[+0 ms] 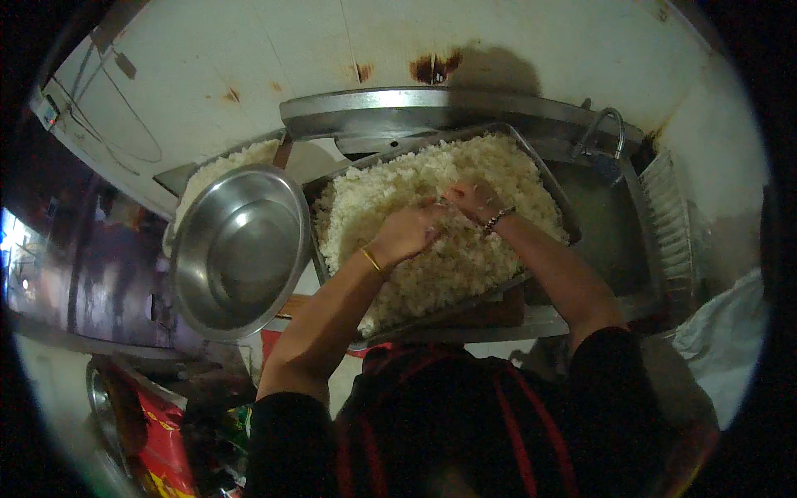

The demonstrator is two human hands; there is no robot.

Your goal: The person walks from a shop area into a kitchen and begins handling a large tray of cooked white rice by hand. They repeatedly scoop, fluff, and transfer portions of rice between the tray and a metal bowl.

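Observation:
A large rectangular metal tray [540,163] is heaped with what looks like cooked white rice [398,174]. My left hand [412,229], with a yellow bangle at its wrist, lies low over the middle of the heap. Beside it, fingers curled, is my right hand [472,198], with a dark beaded bracelet. The two hands nearly meet over the rice. Shade and blur hide the fingertips, so whether either hand grips any grains is unclear. Left of the tray a wide stainless-steel basin [240,249] stands tilted, with no food visible inside.
Behind the basin is a second tray's rice [246,155]. A sink [601,218] with a curved faucet [613,124] lies to the right, below a stained wall [386,43]. A ribbed rack [667,211] stands farther right. Red packaging [163,436] sits at lower left.

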